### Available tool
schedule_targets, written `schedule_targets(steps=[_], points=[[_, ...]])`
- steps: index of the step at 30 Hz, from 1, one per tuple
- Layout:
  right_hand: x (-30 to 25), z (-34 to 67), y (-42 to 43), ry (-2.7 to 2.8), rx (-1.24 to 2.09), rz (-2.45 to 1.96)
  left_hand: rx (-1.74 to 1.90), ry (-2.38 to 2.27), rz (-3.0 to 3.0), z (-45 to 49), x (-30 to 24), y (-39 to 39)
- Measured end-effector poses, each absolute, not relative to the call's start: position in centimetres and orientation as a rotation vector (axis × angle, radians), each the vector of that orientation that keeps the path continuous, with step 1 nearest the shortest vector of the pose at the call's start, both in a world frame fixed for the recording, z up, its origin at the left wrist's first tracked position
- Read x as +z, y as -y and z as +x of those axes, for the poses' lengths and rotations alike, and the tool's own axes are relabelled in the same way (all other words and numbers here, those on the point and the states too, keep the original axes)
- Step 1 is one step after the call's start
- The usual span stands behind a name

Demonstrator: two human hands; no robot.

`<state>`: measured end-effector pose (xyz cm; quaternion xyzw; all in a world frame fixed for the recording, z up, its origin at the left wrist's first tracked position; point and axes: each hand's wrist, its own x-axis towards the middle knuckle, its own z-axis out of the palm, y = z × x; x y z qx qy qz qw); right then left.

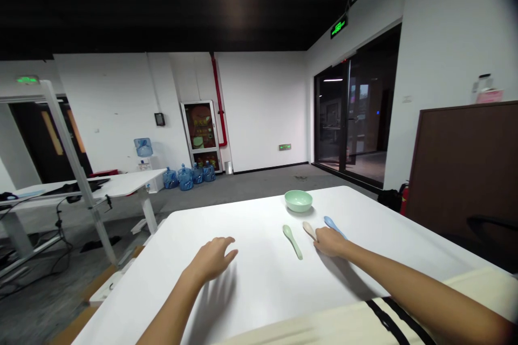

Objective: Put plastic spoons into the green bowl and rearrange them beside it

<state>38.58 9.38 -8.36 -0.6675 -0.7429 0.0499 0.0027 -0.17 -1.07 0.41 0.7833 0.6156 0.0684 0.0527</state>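
Observation:
My right hand (329,241) is closed over the handle of a beige spoon (309,229), whose bowl points away from me; my fingers hide most of the handle. Just right of it lies a blue spoon (334,226), its lower end partly behind my hand. A light green spoon (292,241) rests on the white table (259,285) to the left of that hand. Farther back stands a green bowl (298,201), upright, with nothing visible inside. Over the left part of the table hovers my left hand (216,259), thumb and fingers apart, holding nothing.
A second white table (137,182) with cables stands at the left beside a metal post (73,151). Blue water jugs (185,178) sit on the floor by the far wall. A brown cabinet (457,172) rises at the right.

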Motion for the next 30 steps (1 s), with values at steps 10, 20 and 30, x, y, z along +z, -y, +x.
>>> schedule_targets(steps=[10, 20, 30], points=[[-6.1, 42.5, -12.0, 2.045, 0.312, -2.127, 0.201, -1.867, 2.381, -0.1, 0.6, 1.1], [-7.6, 49.6, -13.4, 1.809, 0.21, -2.378, 0.208, -1.871, 2.382, 0.0, 0.7, 1.3], [-9.7, 51.0, -13.9, 1.82, 0.273, -2.426, 0.175, -1.881, 2.374, 0.1, 0.5, 0.9]])
